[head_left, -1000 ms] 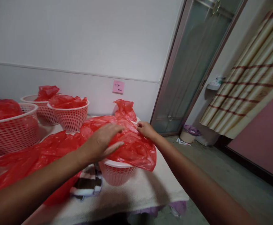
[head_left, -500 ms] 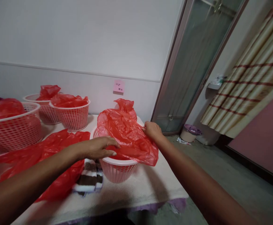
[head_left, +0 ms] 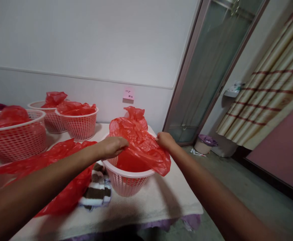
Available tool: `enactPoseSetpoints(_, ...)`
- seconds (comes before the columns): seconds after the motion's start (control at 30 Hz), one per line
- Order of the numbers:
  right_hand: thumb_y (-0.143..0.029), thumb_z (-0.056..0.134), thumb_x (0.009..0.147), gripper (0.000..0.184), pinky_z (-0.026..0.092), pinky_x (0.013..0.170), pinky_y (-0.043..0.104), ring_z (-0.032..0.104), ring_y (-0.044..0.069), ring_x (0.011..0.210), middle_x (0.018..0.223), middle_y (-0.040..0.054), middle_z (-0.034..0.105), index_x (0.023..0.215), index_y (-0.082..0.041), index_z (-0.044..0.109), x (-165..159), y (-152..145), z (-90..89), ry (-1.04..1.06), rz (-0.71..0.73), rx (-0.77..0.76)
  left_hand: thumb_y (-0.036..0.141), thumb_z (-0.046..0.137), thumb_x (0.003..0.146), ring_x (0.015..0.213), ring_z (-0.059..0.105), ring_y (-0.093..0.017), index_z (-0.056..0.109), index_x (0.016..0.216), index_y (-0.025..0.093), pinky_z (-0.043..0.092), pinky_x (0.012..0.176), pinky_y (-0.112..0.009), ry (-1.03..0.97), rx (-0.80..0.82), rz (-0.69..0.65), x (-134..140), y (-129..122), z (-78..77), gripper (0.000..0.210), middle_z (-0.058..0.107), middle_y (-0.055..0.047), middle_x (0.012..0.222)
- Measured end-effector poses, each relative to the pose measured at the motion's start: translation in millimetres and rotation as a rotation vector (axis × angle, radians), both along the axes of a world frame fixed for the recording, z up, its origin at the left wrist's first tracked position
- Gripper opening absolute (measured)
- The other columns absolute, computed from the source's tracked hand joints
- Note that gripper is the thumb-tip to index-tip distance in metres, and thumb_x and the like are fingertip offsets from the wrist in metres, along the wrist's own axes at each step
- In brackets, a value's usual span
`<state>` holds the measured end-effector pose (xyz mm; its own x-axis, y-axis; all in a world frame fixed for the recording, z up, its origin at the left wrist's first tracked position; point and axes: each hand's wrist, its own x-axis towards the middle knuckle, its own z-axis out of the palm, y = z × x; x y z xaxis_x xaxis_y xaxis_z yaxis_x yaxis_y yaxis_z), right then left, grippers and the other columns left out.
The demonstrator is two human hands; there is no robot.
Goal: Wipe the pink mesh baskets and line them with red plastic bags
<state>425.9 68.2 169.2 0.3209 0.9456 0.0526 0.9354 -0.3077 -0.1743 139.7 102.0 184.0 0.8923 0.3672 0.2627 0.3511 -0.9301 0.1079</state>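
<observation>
A thin red plastic bag point(head_left: 138, 144) lies bunched over and partly inside a white perforated plastic basket point(head_left: 128, 184). My left hand point(head_left: 115, 146) is closed on the bag's near left edge, above the basket rim. On the far right side, my right hand point(head_left: 165, 140) pinches another part of the same bag. Some of the bag hangs over the basket's right rim. Left of the basket, a second red plastic bag point(head_left: 68, 187) is spread out, partly hidden under my left forearm. Beside it lies a folded brown-and-white striped cloth point(head_left: 98, 190).
Several more white baskets, such as one at the back point(head_left: 77, 127) and a larger one at left point(head_left: 13, 140), hold red bags. A pink note point(head_left: 128, 95) is on the wall. The table's cloth-covered edge point(head_left: 171, 214) ends at right; a waste bin point(head_left: 203, 144) stands on the floor.
My left hand has gone from open fingers at the basket's rim to gripping the bag and lifting its near edge. More of the basket's front opening shows. My right hand stays on the bag.
</observation>
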Motion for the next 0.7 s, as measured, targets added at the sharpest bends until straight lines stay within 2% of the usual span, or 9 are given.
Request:
enactPoseSetpoints(0.07,-0.032,0.057,0.085,0.030,0.038,0.059,0.025,0.068,0.021,0.084,0.105,0.0162,0.072,0.103,-0.014,0.072,4,-1,-2.1,0.006,0.005,0.004,0.013,0.045,0.082,0.066,0.059,-0.018,0.059,0.079,0.019,0.044,0.064,-0.030,0.019,0.038,0.015,-11,-13,7.6,0.017,0.066,-0.004,0.074)
enactPoseSetpoints(0.1,-0.033,0.057,0.085,0.030,0.038,0.058,0.024,0.068,0.021,0.084,0.104,0.0158,0.072,0.102,-0.014,0.073,6,-1,-3.3,0.009,0.009,0.008,0.014,0.044,0.082,0.062,0.055,-0.018,0.058,0.077,0.019,0.042,0.062,-0.030,0.032,0.059,0.012,-19,-22,11.9,0.015,0.062,-0.004,0.070)
enactPoseSetpoints(0.17,-0.034,0.055,0.086,0.030,0.036,0.057,0.024,0.068,0.020,0.082,0.101,0.0150,0.073,0.100,-0.014,0.073,9,-1,-5.6,0.016,0.019,0.017,0.020,0.045,0.085,0.065,0.053,-0.018,0.058,0.078,0.020,0.040,0.065,-0.031,0.063,0.085,-0.028,-37,-39,18.6,0.014,0.059,-0.003,0.071)
enactPoseSetpoints(0.23,-0.034,0.054,0.087,0.030,0.035,0.056,0.024,0.068,0.019,0.081,0.098,0.0142,0.073,0.097,-0.014,0.073,9,0,-7.7,0.025,0.026,0.024,0.033,0.050,0.089,0.073,0.055,-0.019,0.061,0.088,0.021,0.040,0.070,-0.031,0.104,0.090,-0.093,-54,-52,20.4,0.016,0.061,-0.004,0.082)
enactPoseSetpoints(0.33,-0.035,0.055,0.087,0.030,0.036,0.057,0.024,0.066,0.018,0.079,0.097,0.0127,0.073,0.098,-0.014,0.072,7,1,-8.7,0.035,0.034,0.035,0.045,0.052,0.089,0.078,0.055,-0.020,0.064,0.092,0.022,0.040,0.069,-0.031,0.144,0.093,-0.086,-68,-58,11.7,0.026,0.061,-0.006,0.090)
enactPoseSetpoints(0.43,-0.035,0.056,0.088,0.028,0.037,0.058,0.024,0.064,0.017,0.076,0.094,0.0110,0.073,0.096,-0.013,0.072,7,-3,-5.1,0.035,0.055,0.045,0.038,0.045,0.093,0.069,0.052,-0.019,0.063,0.079,0.020,0.037,0.061,-0.030,0.116,0.110,0.008,-69,-64,-7.7,0.029,0.059,-0.006,0.082)
enactPoseSetpoints(0.57,-0.033,0.056,0.088,0.026,0.034,0.057,0.024,0.063,0.016,0.073,0.085,0.0083,0.073,0.087,-0.014,0.074,13,-16,2.3,0.035,0.104,0.051,0.031,0.036,0.097,0.061,0.050,-0.018,0.059,0.075,0.023,0.033,0.055,-0.030,0.050,0.101,0.094,-60,-94,-34.2,0.033,0.057,-0.003,0.073)
enactPoseSetpoints(0.63,-0.032,0.054,0.090,0.026,0.033,0.057,0.023,0.063,0.015,0.073,0.084,0.0073,0.073,0.086,-0.015,0.073,16,-23,3.1,0.033,0.125,0.062,0.036,0.040,0.096,0.065,0.053,-0.018,0.060,0.077,0.023,0.036,0.057,-0.030,0.033,0.069,0.095,-58,-112,-34.9,0.030,0.059,-0.004,0.076)
enactPoseSetpoints(0.7,-0.032,0.052,0.091,0.027,0.032,0.057,0.023,0.062,0.015,0.074,0.085,0.0075,0.073,0.085,-0.015,0.073,17,-29,1.2,0.025,0.137,0.081,0.046,0.053,0.090,0.071,0.058,-0.019,0.062,0.082,0.023,0.040,0.060,-0.030,0.015,-0.030,0.092,-58,-123,-20.1,0.025,0.063,-0.004,0.084)
